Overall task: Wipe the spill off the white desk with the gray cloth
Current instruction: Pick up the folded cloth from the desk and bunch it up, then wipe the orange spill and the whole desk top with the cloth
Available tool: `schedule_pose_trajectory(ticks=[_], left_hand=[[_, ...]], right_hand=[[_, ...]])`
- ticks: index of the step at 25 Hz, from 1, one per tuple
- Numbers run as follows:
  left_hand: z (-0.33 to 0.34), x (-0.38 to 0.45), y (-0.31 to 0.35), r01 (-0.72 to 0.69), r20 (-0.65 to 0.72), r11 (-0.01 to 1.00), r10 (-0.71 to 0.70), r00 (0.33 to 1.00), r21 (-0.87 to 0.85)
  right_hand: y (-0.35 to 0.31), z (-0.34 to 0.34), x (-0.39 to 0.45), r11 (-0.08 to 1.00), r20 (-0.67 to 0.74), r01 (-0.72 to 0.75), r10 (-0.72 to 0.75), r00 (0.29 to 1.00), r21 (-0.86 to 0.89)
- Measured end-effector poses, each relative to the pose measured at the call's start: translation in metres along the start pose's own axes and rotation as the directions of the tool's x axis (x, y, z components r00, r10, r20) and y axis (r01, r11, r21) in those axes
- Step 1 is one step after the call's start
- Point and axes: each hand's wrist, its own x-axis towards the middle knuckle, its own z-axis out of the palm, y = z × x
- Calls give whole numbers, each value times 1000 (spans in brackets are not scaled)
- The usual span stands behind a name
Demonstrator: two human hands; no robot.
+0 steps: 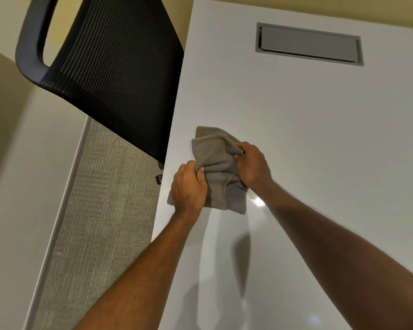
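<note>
The gray cloth (215,158) lies bunched on the white desk (320,151), close to the desk's left edge. My left hand (188,186) grips the cloth's near left part with fingers curled into the fabric. My right hand (253,166) pinches a fold on its right side. Both hands hold the cloth against or just above the desk surface. A glossy highlight (258,201) shines on the desk just right of the cloth; I cannot tell whether it is liquid. No distinct spill shows elsewhere.
A black mesh office chair (110,75) stands at the desk's left edge, its back leaning over the carpet (100,210). A gray rectangular cable hatch (309,44) is set into the far part of the desk. Beige walls surround the area.
</note>
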Motion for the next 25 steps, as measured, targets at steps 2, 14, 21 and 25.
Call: schedule_pose_trajectory(ticks=[2,14,21,25], left_hand=[[1,-20,2,-14,53,996,18,998,-83],[41,-234,72,-181,378,976,213,901,-117],[92,-387,90,-309,572,950,277,772,-43],[123,-441,100,-396,650,918,306,696,-8]], right_hand=[[18,-16,-23,995,-13,-47,48,999,83],[162,-126,-256,965,-194,-149,192,962,218],[261,-169,-418,912,-201,-327,378,904,246],[314,-173,-482,867,-236,-385,465,853,316]])
